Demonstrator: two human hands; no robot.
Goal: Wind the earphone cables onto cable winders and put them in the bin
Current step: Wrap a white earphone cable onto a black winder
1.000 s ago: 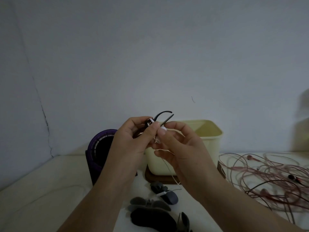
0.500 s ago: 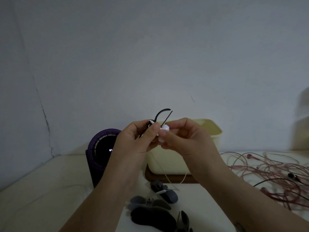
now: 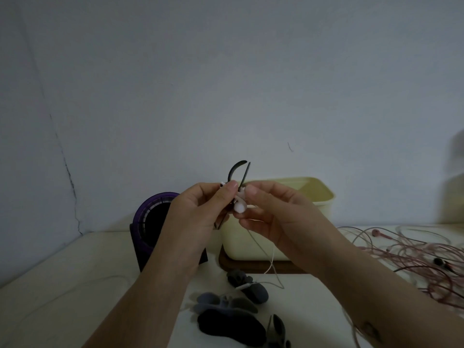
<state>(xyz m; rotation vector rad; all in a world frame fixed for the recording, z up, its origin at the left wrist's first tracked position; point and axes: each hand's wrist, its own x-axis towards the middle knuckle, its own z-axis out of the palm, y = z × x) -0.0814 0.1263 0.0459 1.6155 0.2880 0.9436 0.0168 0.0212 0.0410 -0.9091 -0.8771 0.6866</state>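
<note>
Left hand (image 3: 200, 209) pinches the upright black cable winder (image 3: 238, 169) while right hand (image 3: 276, 217) apparently pinches a white earbud (image 3: 239, 206) against it, bin (image 3: 313, 197) just behind.

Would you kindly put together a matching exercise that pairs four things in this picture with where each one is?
Things:
1. cream bin
2. pink cables
3. black winder
4. white earphone

Places:
A. pinched in the right hand
B. held up in the left hand
C. on a dark tray, behind both hands
D. spread loose on the table, far right

Pairs: 1-C, 2-D, 3-B, 4-A
</note>
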